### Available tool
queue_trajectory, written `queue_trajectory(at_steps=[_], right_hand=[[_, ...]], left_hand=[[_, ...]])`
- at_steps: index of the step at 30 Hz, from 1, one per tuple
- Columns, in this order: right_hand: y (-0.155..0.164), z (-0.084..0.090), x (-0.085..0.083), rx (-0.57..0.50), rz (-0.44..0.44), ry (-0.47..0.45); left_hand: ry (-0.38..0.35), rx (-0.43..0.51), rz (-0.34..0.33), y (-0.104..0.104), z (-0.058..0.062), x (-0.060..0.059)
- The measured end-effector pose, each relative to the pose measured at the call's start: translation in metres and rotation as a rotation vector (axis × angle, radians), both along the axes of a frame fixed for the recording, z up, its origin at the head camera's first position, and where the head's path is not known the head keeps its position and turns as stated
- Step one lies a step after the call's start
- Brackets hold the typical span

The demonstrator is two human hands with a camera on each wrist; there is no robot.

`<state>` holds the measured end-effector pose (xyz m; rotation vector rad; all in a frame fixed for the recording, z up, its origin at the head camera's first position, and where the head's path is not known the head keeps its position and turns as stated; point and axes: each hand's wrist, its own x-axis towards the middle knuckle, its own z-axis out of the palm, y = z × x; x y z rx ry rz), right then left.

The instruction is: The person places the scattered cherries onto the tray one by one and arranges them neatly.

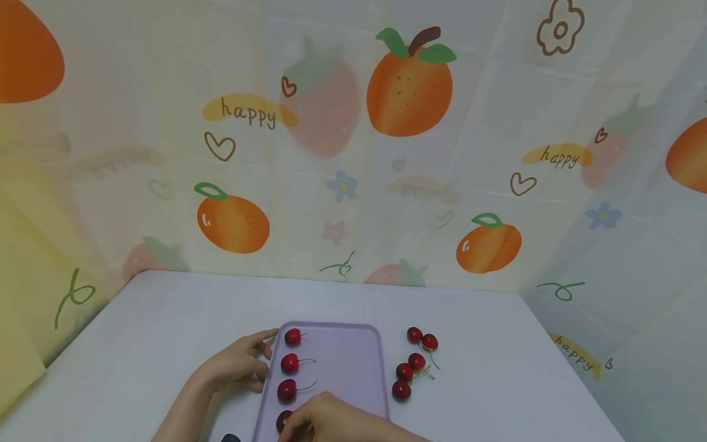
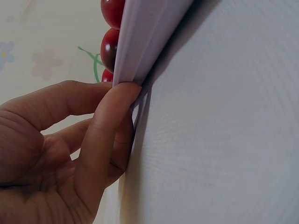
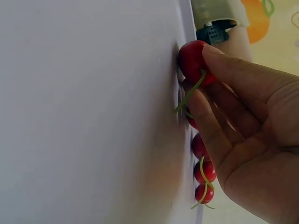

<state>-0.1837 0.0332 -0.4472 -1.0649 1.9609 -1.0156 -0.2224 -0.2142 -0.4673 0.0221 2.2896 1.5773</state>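
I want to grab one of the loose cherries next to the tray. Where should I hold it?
Pinch the round red body of the nearest loose cherry, coming from above. It lies alone at the group's near end, so fingers fit on both sides. The thin green stems look bendy and tangled, so I would probably not pull those.

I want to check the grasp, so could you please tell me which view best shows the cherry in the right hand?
The right wrist view: the cherry and its green stem sit pinched in the right hand. The head view shows that cherry half hidden at the tray edge. The left wrist view cannot confirm it.
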Motion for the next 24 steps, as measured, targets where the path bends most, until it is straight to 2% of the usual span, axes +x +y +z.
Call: queue_trajectory(at_steps=[9, 18, 24], right_hand=[[0.0004, -0.0012, -0.0007, -0.002, -0.001, 0.030], [0.0041, 0.0019, 0.0009, -0.019, -0.049, 0.008], [0.0078, 0.0047, 0.0014, -0.050, -0.095, -0.071]], left_hand=[[-0.005, -0.009, 0.005, 0.0008, 0.0005, -0.0003], [0.001, 0.013, -0.002, 0.0002, 0.0014, 0.0008], [0.002, 0.020, -0.004, 0.0004, 0.0024, 0.0017]])
